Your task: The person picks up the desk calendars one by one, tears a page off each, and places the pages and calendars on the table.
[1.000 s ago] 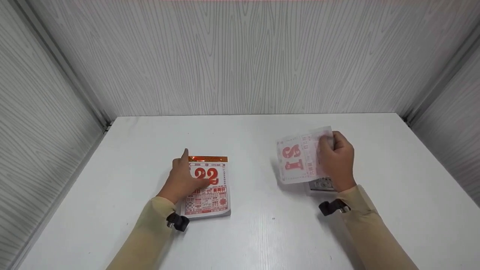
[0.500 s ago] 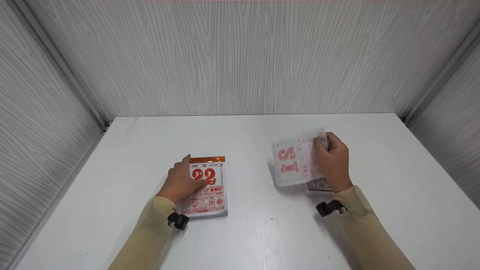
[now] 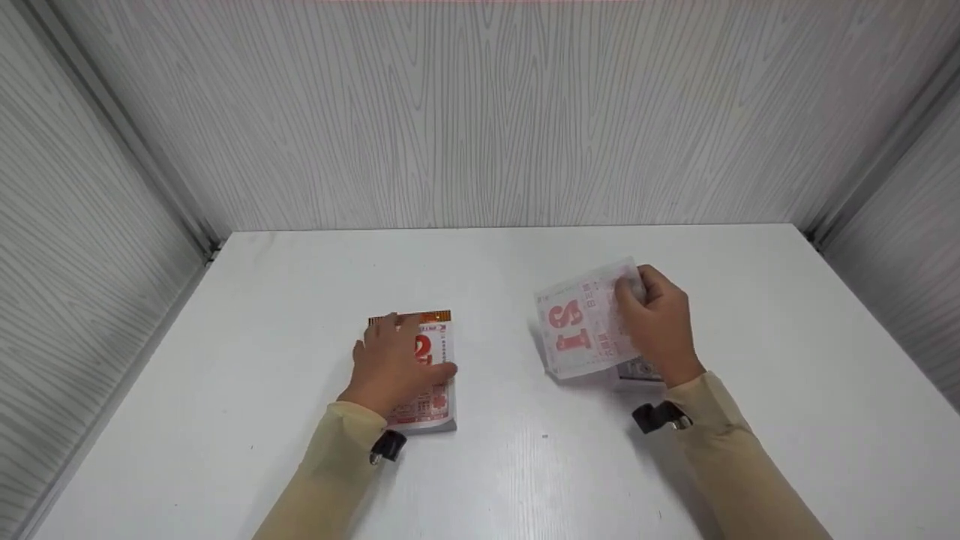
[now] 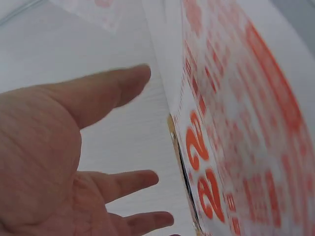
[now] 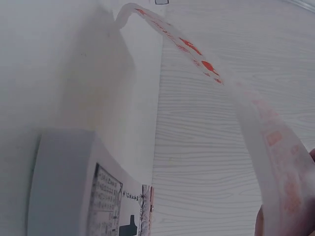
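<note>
My left hand (image 3: 390, 367) is spread over a thick tear-off calendar (image 3: 436, 411), covering part of its red 22. In the left wrist view the thumb and fingers (image 4: 133, 184) are straight, with the calendar's printed face (image 4: 202, 147) beside them. My right hand (image 3: 660, 326) pinches a thin loose calendar sheet (image 3: 574, 326) by one edge. Its large red digits show faintly through the paper, sideways. Below that hand lies a second calendar block (image 3: 637, 373), mostly hidden; the right wrist view shows the black print (image 5: 106, 196) on its face.
Both calendars lie on a white tabletop (image 3: 495, 465). A grey wood-grain panel (image 3: 480, 112) rises behind the table, with side panels at left (image 3: 90, 262) and right (image 3: 907, 300).
My left hand has moved right, from the calendar's left side to over its face, with fingers spreading. The right hand and its sheet have shifted slightly left.
</note>
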Demonstrator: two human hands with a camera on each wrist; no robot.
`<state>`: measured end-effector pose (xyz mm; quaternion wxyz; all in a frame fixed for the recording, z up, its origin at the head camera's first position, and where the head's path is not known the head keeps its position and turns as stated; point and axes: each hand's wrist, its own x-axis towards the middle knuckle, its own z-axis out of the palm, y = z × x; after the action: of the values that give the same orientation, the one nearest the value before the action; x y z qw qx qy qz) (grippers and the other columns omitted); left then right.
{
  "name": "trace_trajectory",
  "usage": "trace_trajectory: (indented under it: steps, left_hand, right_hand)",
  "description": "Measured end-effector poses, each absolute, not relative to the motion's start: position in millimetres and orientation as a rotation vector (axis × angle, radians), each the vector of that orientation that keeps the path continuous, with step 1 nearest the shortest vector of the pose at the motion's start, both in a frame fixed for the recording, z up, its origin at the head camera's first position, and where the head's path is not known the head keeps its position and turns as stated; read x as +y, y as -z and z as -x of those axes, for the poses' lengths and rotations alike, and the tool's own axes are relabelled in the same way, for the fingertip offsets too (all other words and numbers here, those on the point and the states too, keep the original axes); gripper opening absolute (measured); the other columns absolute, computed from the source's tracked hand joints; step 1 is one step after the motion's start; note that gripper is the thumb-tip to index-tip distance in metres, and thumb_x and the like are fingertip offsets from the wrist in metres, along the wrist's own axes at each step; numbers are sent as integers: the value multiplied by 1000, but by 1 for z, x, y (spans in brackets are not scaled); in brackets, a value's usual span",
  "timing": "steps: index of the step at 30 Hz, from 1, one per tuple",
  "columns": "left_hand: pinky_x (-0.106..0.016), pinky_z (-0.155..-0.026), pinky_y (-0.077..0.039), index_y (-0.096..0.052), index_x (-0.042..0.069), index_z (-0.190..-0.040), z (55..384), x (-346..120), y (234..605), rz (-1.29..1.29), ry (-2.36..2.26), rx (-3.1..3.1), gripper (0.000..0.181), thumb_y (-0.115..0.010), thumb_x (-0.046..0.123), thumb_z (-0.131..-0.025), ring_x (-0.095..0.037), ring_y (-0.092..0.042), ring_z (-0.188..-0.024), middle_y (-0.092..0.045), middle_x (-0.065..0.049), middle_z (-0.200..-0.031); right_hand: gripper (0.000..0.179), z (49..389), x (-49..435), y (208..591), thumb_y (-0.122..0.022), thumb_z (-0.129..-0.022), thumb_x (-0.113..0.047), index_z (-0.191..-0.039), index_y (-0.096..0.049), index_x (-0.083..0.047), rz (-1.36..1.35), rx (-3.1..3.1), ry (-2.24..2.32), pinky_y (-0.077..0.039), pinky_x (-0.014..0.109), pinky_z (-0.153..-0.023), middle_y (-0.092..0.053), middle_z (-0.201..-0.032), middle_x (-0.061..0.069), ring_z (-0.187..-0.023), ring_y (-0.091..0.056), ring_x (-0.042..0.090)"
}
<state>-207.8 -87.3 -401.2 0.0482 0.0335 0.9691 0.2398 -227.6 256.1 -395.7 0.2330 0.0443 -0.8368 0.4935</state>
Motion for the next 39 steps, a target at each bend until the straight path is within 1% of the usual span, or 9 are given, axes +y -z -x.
trace_trajectory:
  steps: [3, 6, 10, 14, 21, 26, 31, 35, 39]
  left_hand:
    - [-71, -116, -23, -44, 12, -156, 204, -78, 405, -119, -640, 2955, 93, -79, 53, -81, -48, -30, -147, -33, -25, -160]
    - [-74, -114, -23, -45, 15, -156, 203, -74, 409, -118, -570, 2948, 93, -79, 55, -79, -48, -29, -148, -31, -23, -163]
    - [-75, -113, -24, -46, 15, -156, 202, -74, 410, -126, -561, 2926, 90, -78, 52, -80, -48, -28, -149, -28, -23, -165]
    - [-74, -113, -26, -46, 14, -156, 201, -75, 409, -134, -558, 2903, 87, -76, 49, -82, -48, -27, -149, -27, -23, -166]
    - [-76, -113, -25, -43, 15, -158, 203, -80, 408, -138, -516, 2878, 86, -75, 44, -84, -50, -24, -151, -24, -25, -167]
    - [-77, -111, -26, -43, 15, -159, 205, -88, 406, -114, -504, 2868, 87, -76, 47, -85, -50, -24, -150, -25, -25, -166]
    - [-74, -107, -35, -45, 14, -157, 206, -93, 404, -132, -470, 2872, 87, -77, 51, -85, -50, -32, -144, -35, -26, -159]
    - [-72, -109, -35, -45, 12, -157, 208, -97, 401, -183, -495, 2852, 79, -67, 51, -92, -52, -29, -147, -34, -27, -160]
    - [-73, -109, -35, -43, 12, -158, 209, -101, 400, -214, -487, 2839, 70, -63, 40, -97, -53, -27, -148, -31, -29, -162]
  right_hand:
    - [23, 227, 255, 395, -57, -105, -22, -102, -74, -7, -149, -2376, -1320, -39, 21, -47, -68, -74, 7, -56, -58, 16]
    - [23, 227, 254, 395, -57, -105, -21, -100, -74, -7, -163, -2441, -1285, -35, 22, -48, -60, -69, 6, -56, -52, 15]
    - [22, 227, 254, 395, -58, -105, -20, -99, -73, -5, -175, -2472, -1269, -33, 23, -48, -57, -68, 5, -57, -49, 15]
    - [22, 227, 256, 394, -58, -105, -19, -99, -74, -4, -194, -2473, -1268, -34, 23, -49, -58, -69, 5, -57, -49, 15]
    - [23, 227, 258, 394, -58, -105, -20, -98, -73, -4, -180, -2515, -1250, -35, 23, -49, -56, -68, 6, -58, -48, 15]
    - [24, 226, 259, 394, -57, -105, -21, -99, -73, -5, -174, -2552, -1237, -35, 24, -51, -54, -69, 6, -59, -48, 16]
    - [25, 226, 261, 393, -56, -106, -22, -98, -72, -5, -170, -2583, -1251, -36, 24, -52, -55, -71, 6, -61, -49, 16]
    - [26, 226, 262, 391, -56, -106, -23, -103, -75, -6, -168, -2639, -1266, -38, 24, -53, -62, -75, 7, -63, -52, 16]
    - [26, 225, 262, 388, -57, -105, -22, -110, -76, -5, -205, -2744, -1264, -42, 26, -58, -67, -80, 6, -66, -54, 17]
